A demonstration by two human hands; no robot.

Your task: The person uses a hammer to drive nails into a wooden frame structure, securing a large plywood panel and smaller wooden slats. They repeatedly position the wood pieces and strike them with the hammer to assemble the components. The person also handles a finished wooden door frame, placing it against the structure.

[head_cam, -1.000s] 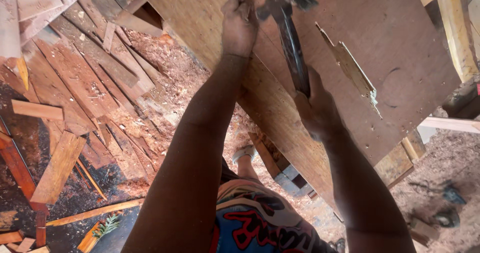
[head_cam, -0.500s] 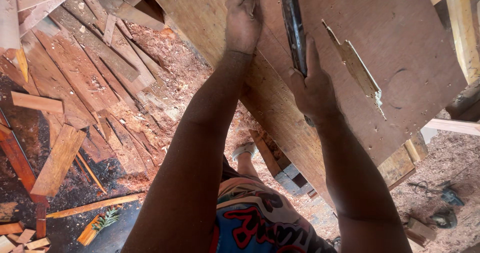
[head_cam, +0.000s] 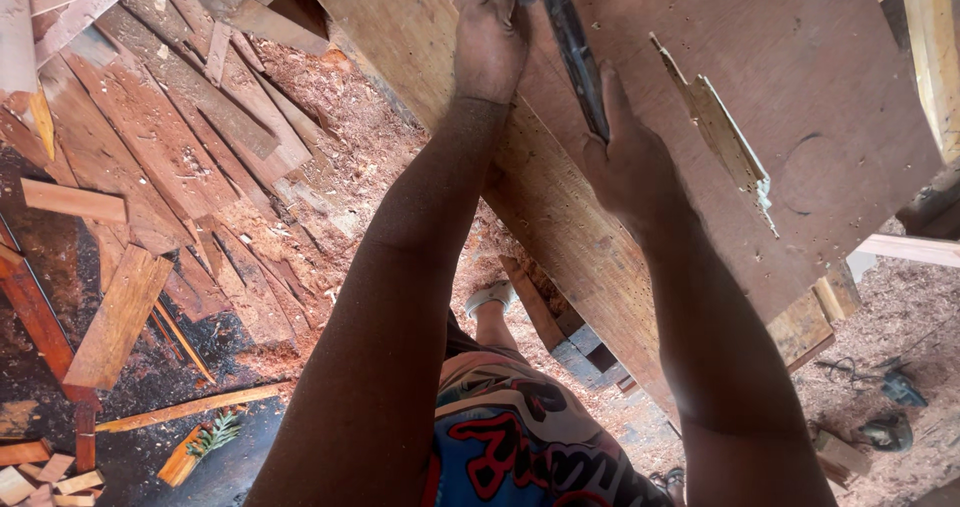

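Plywood panel (head_cam: pixel 800 97) on the table, both hands up at its top edge, hammer in play.
Right hand (head_cam: pixel 632 162) has its grip closed round the dark hammer handle (head_cam: pixel 572 47); left hand (head_cam: pixel 490 37) is fisted tight beside it, contents hidden, maybe a nail. Risks: a glancing blow lands on the left knuckles; splintered veneer strip (head_cam: pixel 725 132) could snag skin; offcuts and sawdust on the floor (head_cam: pixel 150 167) make poor footing.

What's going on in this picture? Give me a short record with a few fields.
Place: wood workshop, floor covered in sawdust and plank offcuts
Left hand: fist pressed on the plywood board
Right hand: closed on the dark hammer handle
Hammer head: out of view
Board: brown, tilted, with a splintered strip
Below: person's foot, patterned clothing
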